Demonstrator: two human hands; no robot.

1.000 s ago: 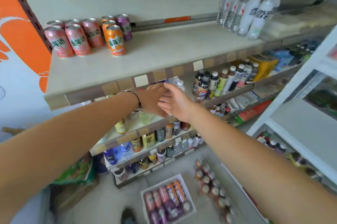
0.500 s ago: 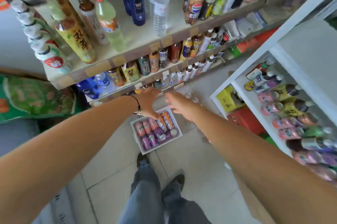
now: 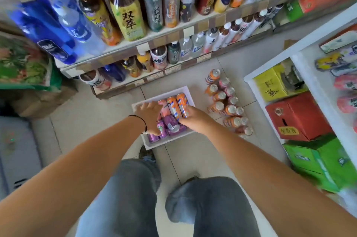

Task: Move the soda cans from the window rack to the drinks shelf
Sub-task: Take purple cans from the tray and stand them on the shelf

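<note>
Shop aisle, pale tiled floor [image 3: 202, 159], shot from above with the person crouched, knees in grey jeans at the bottom of the view. Tiered drinks shelf unit [image 3: 170, 34] runs across the top, packed with plastic bottles; nothing of the can destination shows here.

White rectangular foam tray [image 3: 154, 145] sits on the floor just in front of the lowest shelf. It holds soda cans lying on their sides: pink and orange cans [image 3: 174, 106] in the far row, purple cans [image 3: 171, 125] in the near row. Just right of the tray, a cluster of upright orange and pink cans [image 3: 226, 103] stands on the floor, touching each other, beside the white rack [image 3: 274, 67] with its yellow, red and green cartons.

Left hand [image 3: 151, 116], black band at the wrist, is down over the left half of the tray, fingers curled onto a purple can at the near row; looks like a grip forming, can't tell if it's fully closed round it. Right hand [image 3: 193, 121] is at the tray's right side, fingers [image 3: 182, 120] bent against the near end of an orange can and the purple one beside it; contact yes, firm hold can't tell.

Progress, my read: pick-up step for another batch. Nothing lifted yet. Tray looks close to full and the floor cluster is untouched, so plenty of cans left to move.
</note>
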